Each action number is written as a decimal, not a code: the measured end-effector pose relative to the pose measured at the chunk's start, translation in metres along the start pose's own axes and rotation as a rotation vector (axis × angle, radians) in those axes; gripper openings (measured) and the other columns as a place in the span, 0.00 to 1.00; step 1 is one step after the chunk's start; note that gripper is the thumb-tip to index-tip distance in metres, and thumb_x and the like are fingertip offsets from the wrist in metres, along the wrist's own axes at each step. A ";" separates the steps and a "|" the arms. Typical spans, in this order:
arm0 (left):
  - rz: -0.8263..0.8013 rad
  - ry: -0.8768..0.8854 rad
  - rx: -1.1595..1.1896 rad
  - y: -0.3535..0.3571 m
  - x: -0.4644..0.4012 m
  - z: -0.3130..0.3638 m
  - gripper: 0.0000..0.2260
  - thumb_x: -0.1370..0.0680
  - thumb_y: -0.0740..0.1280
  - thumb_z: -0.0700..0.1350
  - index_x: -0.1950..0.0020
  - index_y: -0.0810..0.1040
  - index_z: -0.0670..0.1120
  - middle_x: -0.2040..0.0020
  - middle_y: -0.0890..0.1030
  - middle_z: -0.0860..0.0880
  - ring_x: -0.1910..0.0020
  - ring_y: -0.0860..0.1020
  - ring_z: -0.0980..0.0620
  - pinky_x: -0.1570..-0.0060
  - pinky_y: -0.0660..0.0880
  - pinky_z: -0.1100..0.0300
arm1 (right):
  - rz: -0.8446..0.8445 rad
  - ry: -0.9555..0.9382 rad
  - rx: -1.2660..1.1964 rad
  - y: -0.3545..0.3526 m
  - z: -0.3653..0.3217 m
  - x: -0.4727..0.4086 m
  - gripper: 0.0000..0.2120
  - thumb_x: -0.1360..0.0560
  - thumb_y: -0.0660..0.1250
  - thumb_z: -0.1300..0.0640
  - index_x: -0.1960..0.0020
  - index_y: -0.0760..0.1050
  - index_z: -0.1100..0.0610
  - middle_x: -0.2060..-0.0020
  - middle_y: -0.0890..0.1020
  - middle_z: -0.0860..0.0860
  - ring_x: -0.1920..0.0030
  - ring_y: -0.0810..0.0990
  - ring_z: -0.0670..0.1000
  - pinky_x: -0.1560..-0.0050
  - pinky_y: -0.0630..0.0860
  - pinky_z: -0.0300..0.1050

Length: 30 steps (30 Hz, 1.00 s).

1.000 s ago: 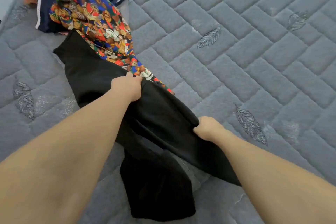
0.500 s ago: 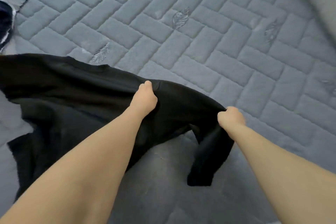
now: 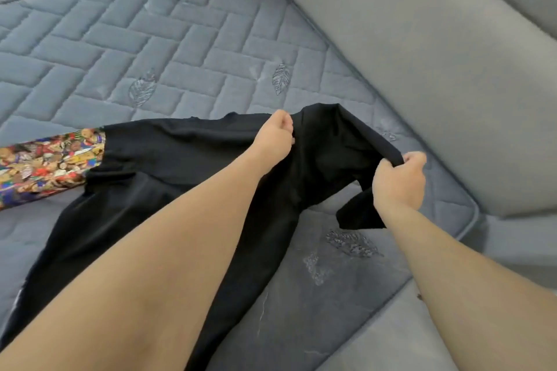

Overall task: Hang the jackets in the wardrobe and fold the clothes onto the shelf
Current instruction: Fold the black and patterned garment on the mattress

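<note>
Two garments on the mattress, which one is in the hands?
The black garment: left hand and right hand both grip it. The multicoloured printed garment lies untouched at far left.

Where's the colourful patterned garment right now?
In the head view, the colourful patterned garment lies at the far left edge on the grey quilted mattress, partly tucked under the black fabric garment both hands are holding.
</note>
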State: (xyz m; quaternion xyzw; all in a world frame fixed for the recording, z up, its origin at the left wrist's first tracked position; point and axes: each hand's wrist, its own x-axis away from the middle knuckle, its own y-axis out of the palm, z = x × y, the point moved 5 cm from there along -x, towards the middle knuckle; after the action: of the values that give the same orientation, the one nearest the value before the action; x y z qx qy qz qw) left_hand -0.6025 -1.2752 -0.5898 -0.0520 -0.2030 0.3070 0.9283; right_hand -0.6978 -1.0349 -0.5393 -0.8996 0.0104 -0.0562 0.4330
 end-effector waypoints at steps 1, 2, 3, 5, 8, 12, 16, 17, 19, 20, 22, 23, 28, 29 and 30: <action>0.009 0.000 0.013 -0.010 0.005 -0.003 0.11 0.17 0.54 0.39 0.57 0.68 0.50 0.60 0.73 0.53 0.63 0.77 0.58 0.60 0.72 0.64 | -0.056 -0.060 -0.004 0.003 -0.004 0.008 0.09 0.25 0.61 0.56 0.46 0.64 0.54 0.61 0.76 0.50 0.59 0.77 0.59 0.58 0.74 0.55; 0.023 -0.008 0.025 -0.024 0.011 -0.009 0.11 0.17 0.54 0.39 0.57 0.68 0.50 0.59 0.74 0.52 0.62 0.77 0.58 0.60 0.72 0.64 | -0.128 -0.119 -0.014 0.008 -0.009 0.020 0.08 0.26 0.61 0.56 0.48 0.64 0.53 0.63 0.75 0.49 0.60 0.77 0.58 0.59 0.74 0.54; 0.044 -0.020 0.038 -0.041 0.017 -0.017 0.11 0.17 0.54 0.40 0.57 0.68 0.51 0.58 0.75 0.51 0.60 0.78 0.56 0.58 0.72 0.62 | -0.209 -0.170 -0.035 0.016 -0.014 0.035 0.07 0.26 0.61 0.56 0.50 0.64 0.51 0.63 0.75 0.49 0.61 0.76 0.57 0.60 0.73 0.53; 0.089 -0.068 0.030 -0.079 0.033 -0.042 0.10 0.17 0.56 0.42 0.56 0.70 0.52 0.56 0.76 0.50 0.56 0.77 0.52 0.56 0.71 0.58 | -0.376 -0.235 -0.067 0.039 -0.022 0.069 0.05 0.26 0.61 0.56 0.54 0.65 0.50 0.63 0.75 0.49 0.63 0.75 0.55 0.63 0.72 0.50; 0.109 -0.242 -0.086 -0.140 0.064 -0.097 0.08 0.18 0.60 0.43 0.42 0.71 0.53 0.53 0.76 0.50 0.54 0.75 0.50 0.54 0.72 0.54 | -0.465 -0.228 -0.080 0.065 -0.034 0.097 0.03 0.25 0.61 0.56 0.54 0.67 0.51 0.62 0.76 0.50 0.63 0.75 0.53 0.68 0.67 0.45; 0.028 -0.516 -0.396 -0.205 0.118 -0.174 0.13 0.20 0.62 0.42 0.35 0.69 0.48 0.42 0.76 0.43 0.47 0.74 0.46 0.46 0.71 0.53 | -0.394 0.089 -0.021 0.088 -0.024 0.088 0.19 0.24 0.60 0.60 0.34 0.68 0.59 0.40 0.76 0.59 0.47 0.76 0.60 0.51 0.72 0.49; -0.012 -0.619 -0.544 -0.217 0.162 -0.225 0.16 0.19 0.61 0.43 0.31 0.72 0.46 0.32 0.72 0.43 0.39 0.72 0.44 0.38 0.68 0.54 | -0.259 0.270 0.175 0.107 -0.002 0.129 0.38 0.24 0.64 0.55 0.21 0.48 0.55 0.25 0.55 0.58 0.31 0.65 0.63 0.33 0.65 0.60; -0.020 -0.640 -0.554 -0.216 0.171 -0.236 0.19 0.20 0.60 0.44 0.28 0.69 0.48 0.29 0.69 0.43 0.35 0.70 0.43 0.34 0.67 0.52 | -0.264 0.263 0.212 0.116 0.006 0.151 0.41 0.25 0.65 0.52 0.21 0.44 0.54 0.24 0.51 0.57 0.28 0.60 0.62 0.29 0.60 0.62; 0.027 -0.668 -0.588 -0.220 0.189 -0.257 0.24 0.21 0.60 0.46 0.24 0.63 0.51 0.25 0.61 0.44 0.29 0.65 0.39 0.30 0.64 0.47 | -0.291 0.246 0.210 0.139 0.028 0.200 0.42 0.24 0.64 0.50 0.20 0.42 0.52 0.22 0.47 0.55 0.24 0.53 0.59 0.26 0.53 0.62; 0.101 -0.669 -0.607 -0.228 0.199 -0.266 0.26 0.21 0.61 0.47 0.23 0.61 0.52 0.24 0.59 0.44 0.28 0.62 0.38 0.29 0.62 0.45 | -0.302 0.242 0.205 0.151 0.043 0.227 0.41 0.24 0.64 0.51 0.20 0.42 0.52 0.22 0.47 0.54 0.23 0.52 0.58 0.25 0.51 0.61; 0.323 -0.690 -0.647 -0.256 0.224 -0.287 0.29 0.23 0.62 0.49 0.23 0.58 0.52 0.23 0.57 0.45 0.26 0.59 0.38 0.29 0.59 0.41 | -0.350 0.293 0.177 0.177 0.074 0.280 0.40 0.24 0.64 0.53 0.20 0.44 0.53 0.22 0.50 0.54 0.25 0.58 0.59 0.27 0.58 0.60; 0.436 -0.726 -0.657 -0.274 0.240 -0.301 0.30 0.24 0.62 0.49 0.23 0.57 0.51 0.23 0.57 0.44 0.26 0.58 0.38 0.29 0.57 0.39 | -0.380 0.376 0.136 0.190 0.089 0.306 0.39 0.24 0.65 0.54 0.21 0.46 0.53 0.23 0.52 0.54 0.28 0.63 0.60 0.29 0.64 0.60; 0.505 -0.905 -0.609 -0.332 0.308 -0.380 0.36 0.24 0.68 0.55 0.22 0.57 0.47 0.25 0.62 0.39 0.27 0.61 0.35 0.28 0.60 0.41 | -0.355 0.755 0.082 0.222 0.135 0.412 0.33 0.28 0.67 0.56 0.26 0.57 0.55 0.31 0.68 0.57 0.37 0.72 0.63 0.38 0.73 0.61; 0.519 -0.879 -0.589 -0.337 0.314 -0.387 0.34 0.25 0.70 0.54 0.24 0.60 0.46 0.28 0.64 0.38 0.29 0.64 0.35 0.30 0.63 0.43 | -0.311 0.745 0.077 0.224 0.138 0.421 0.30 0.29 0.67 0.58 0.29 0.62 0.57 0.35 0.72 0.58 0.39 0.74 0.63 0.40 0.74 0.62; 0.553 -0.849 -0.527 -0.341 0.318 -0.393 0.30 0.25 0.70 0.52 0.27 0.64 0.44 0.31 0.68 0.37 0.33 0.68 0.35 0.34 0.66 0.44 | -0.271 0.719 0.064 0.225 0.138 0.427 0.27 0.29 0.66 0.58 0.31 0.65 0.57 0.37 0.75 0.58 0.41 0.76 0.64 0.42 0.75 0.61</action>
State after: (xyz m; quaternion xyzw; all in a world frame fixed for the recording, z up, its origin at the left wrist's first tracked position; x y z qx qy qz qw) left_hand -0.0229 -1.3516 -0.7628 -0.2048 -0.6069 0.4714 0.6062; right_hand -0.2518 -1.0968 -0.7607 -0.8016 0.0411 -0.4252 0.4183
